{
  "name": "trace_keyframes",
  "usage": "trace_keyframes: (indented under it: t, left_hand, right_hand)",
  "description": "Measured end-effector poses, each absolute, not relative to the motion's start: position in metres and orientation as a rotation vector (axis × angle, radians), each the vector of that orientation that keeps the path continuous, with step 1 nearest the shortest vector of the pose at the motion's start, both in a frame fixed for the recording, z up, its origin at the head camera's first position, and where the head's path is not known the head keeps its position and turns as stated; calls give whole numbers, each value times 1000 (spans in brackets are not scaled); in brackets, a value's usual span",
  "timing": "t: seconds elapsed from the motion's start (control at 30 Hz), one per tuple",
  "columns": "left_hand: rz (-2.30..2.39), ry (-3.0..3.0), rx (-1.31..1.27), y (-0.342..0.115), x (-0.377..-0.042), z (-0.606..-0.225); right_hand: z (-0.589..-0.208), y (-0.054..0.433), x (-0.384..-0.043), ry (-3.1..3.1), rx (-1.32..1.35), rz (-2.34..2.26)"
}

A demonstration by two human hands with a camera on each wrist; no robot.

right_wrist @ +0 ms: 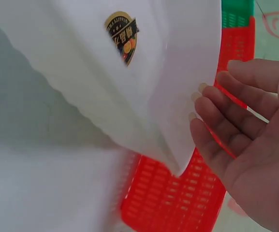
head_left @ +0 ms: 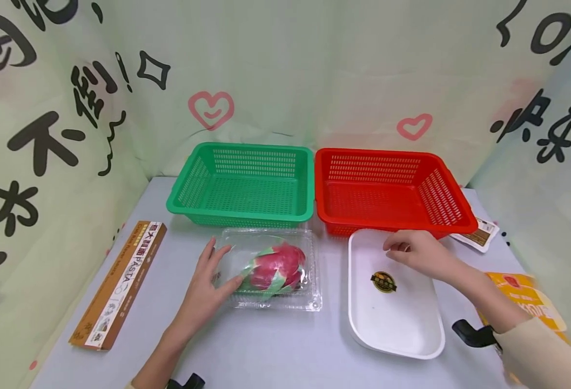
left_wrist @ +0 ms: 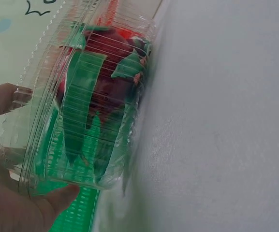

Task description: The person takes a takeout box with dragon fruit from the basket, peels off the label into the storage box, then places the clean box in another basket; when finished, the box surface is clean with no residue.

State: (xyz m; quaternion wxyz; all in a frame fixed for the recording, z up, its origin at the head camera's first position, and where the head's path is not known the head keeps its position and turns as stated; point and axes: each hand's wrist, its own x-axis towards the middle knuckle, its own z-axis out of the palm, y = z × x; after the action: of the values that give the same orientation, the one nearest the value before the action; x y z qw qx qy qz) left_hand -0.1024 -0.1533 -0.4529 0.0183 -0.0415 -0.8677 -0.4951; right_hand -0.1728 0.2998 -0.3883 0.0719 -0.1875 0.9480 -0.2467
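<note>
A clear plastic clamshell box (head_left: 313, 270) holds a dragon fruit (head_left: 277, 267), pink-red with green scales. My left hand (head_left: 210, 283) is at the box's left end, thumb and fingers spread. In the left wrist view, the thumb (left_wrist: 62, 198) lies along the near side of the clear box (left_wrist: 81, 179), and other fingers show beyond it. A white tray (head_left: 397, 324) with a dark round sticker (head_left: 383, 282) lies to the right. Over its far right corner is my right hand (head_left: 423, 256), its fingers loosely bent. The right wrist view shows those fingers (right_wrist: 212, 140) beside the rim, holding nothing.
A green basket (head_left: 246, 219) and a red basket (head_left: 392, 220) stand side by side at the back. At the left lies a long pasta box (head_left: 120, 286). A small packet (head_left: 482, 236) is by the red basket, and a yellow bag (head_left: 533, 302) is beyond the right forearm.
</note>
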Motion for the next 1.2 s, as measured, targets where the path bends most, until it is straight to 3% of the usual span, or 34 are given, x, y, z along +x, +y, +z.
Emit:
trace_keyframes:
  t: [0.5,0.77,1.2]
  left_hand:
    - [-1678,-2691,-57,-162,-101,-452]
    - [-1750,-2705,-101,-169,-98,-451]
    - [-1963,-2761,-76,-172,-101,-446]
  right_hand:
    - [-389,340,-163,2815,-163,-1036]
    - [-396,357,-163,2646,-14,-1469]
    - [-419,387,-161,1510,246,-2372]
